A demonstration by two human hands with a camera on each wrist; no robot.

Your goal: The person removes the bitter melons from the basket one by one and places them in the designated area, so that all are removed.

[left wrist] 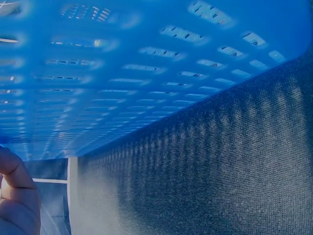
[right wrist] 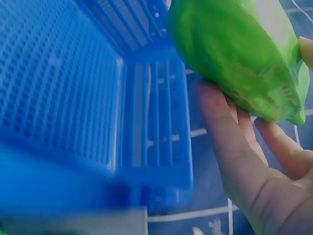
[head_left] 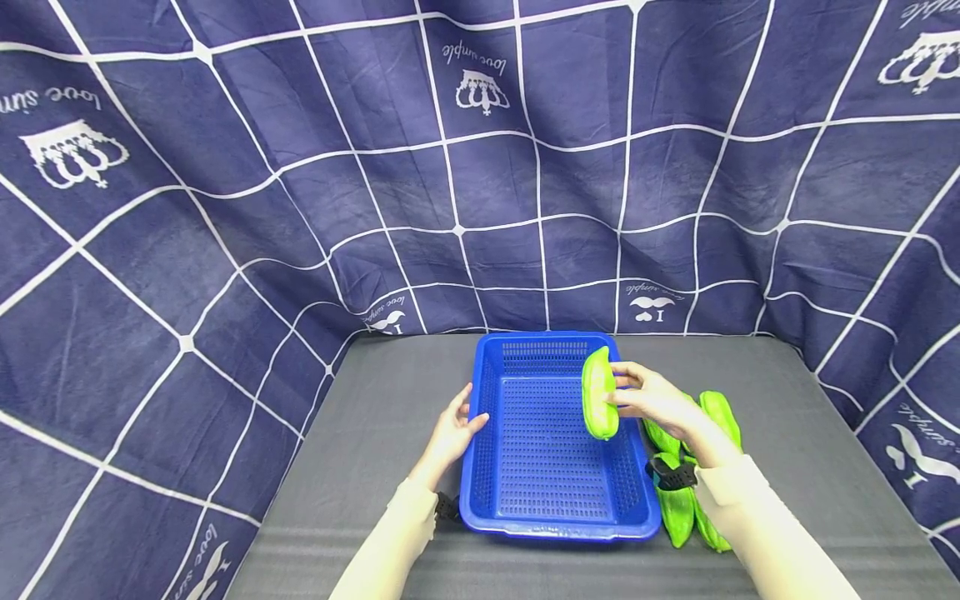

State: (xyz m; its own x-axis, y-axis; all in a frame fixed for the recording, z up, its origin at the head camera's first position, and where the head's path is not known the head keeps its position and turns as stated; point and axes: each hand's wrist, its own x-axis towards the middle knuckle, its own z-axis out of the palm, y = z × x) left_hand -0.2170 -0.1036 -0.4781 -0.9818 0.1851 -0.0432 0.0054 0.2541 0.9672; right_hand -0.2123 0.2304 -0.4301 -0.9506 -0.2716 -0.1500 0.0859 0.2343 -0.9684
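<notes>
My right hand [head_left: 654, 402] holds a light green, ridged, elongated fruit or vegetable [head_left: 598, 396] by its side, above the right part of a blue plastic basket [head_left: 558, 532]. In the right wrist view, fingers [right wrist: 234, 142] support its underside and its narrow pointed end is visible; its exact kind is unclear. At the basket's left rim, my left hand [head_left: 448, 433] has its thumb over the edge and its other fingers outside. The left wrist view shows only part of that hand [left wrist: 19, 200] beside the slotted basket wall [left wrist: 122, 54].
Several more green pieces [head_left: 677, 512] lie on the grey table [head_left: 360, 417] right of the basket, partly hidden beneath my right forearm. A navy curtain with white lines [head_left: 585, 192] stands behind the table and along both sides.
</notes>
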